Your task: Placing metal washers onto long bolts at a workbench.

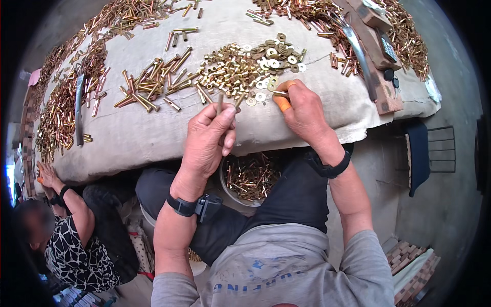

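My left hand is raised over the near edge of the cloth-covered table, closed with a brownish metal bolt upright in its fingers. A second brassy bolt sticks out by the fingertips. To its right, my right hand, with orange covers on thumb and finger, pinches a short metal rod, most of it hidden. Flat washers lie just beyond that hand. Left of them is a heap of small brassy nuts, then a loose pile of bolts with sleeves.
A bucket of metal pieces stands between my legs. Curved metal bars lie on the table at right and left. Larger heaps of fasteners spread behind. A co-worker sits at the left; a blue chair stands right.
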